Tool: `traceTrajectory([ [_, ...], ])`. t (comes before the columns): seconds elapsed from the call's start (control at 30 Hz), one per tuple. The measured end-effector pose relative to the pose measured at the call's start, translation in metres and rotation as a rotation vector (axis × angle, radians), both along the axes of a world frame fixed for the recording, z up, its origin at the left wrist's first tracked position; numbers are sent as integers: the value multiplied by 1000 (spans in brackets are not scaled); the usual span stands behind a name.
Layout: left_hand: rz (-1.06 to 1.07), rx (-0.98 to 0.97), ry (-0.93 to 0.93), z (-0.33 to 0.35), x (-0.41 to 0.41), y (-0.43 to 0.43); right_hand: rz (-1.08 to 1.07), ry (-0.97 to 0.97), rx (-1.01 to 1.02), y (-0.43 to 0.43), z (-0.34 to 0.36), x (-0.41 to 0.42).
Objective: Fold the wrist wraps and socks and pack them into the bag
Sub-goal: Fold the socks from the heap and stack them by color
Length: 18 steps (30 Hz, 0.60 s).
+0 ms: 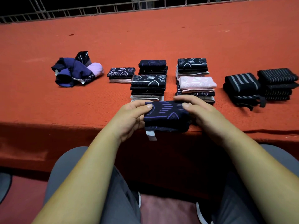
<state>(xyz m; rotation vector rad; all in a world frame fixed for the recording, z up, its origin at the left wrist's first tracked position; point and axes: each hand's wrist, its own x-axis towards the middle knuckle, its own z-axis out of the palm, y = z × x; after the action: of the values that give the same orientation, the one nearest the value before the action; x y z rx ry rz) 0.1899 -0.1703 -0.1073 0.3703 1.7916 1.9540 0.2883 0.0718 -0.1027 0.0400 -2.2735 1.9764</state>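
Note:
A folded black sock with purple markings [166,116] is held over the table's front edge, a white tag hanging below it. My left hand [131,118] grips its left end, thumb on top. My right hand [200,113] grips its right end the same way. Behind it stand several stacks of folded socks [148,86], one topped by a pink sock [197,82]. An unfolded heap of purple and black socks [76,70] lies at the left. Folded black wrist wraps with grey stripes [242,86] sit at the right. No bag is in view.
The table is covered in an orange-red cloth [145,38], its front edge just under my hands. A metal railing [97,10] runs along the far side. My knees in grey trousers show below the table.

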Motion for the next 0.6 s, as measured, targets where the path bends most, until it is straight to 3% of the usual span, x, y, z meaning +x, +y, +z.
traceTrajectory([
  [0.27,15,140,73,-2,0,1,-26,-41,125,-6,-4,-3],
  [0.5,-4,184,301,0,1,6,-121,176,101,-4,-8,-8],
  [0.6,0,122,356,-2,-1,9,-138,169,132,-2,-8,-12],
])
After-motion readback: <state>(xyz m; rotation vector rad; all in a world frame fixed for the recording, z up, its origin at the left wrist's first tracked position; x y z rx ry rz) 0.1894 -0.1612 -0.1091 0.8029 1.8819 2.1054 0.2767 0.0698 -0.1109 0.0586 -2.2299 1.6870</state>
